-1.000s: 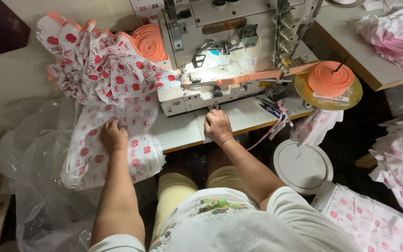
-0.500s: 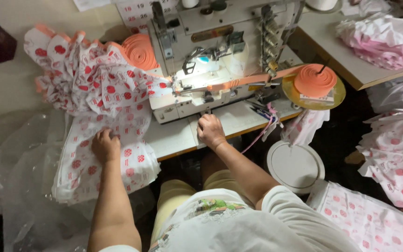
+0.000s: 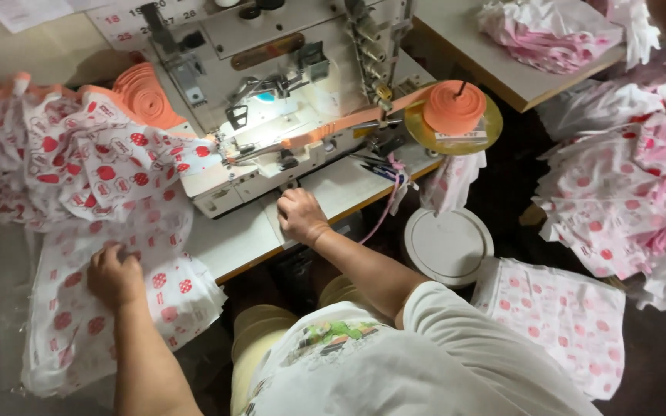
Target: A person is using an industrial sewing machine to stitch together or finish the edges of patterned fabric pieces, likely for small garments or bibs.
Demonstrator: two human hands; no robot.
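Two hands at sewing machine, printed cloth under left one.

Left hand (image 3: 115,275) lies palm-down on white red-dotted fabric (image 3: 79,308) hanging off tabletop (image 3: 233,243) edge; its grip is loosely curled, pressing on cloth, not pinching. More of that fabric heaps just above and left of it. Right hand (image 3: 300,216) rests on tabletop just below sewing machine (image 3: 271,100), grip curled shut; whether it pinches anything, cannot tell. Orange tape roll (image 3: 454,106) sits up and right of right hand, well apart.
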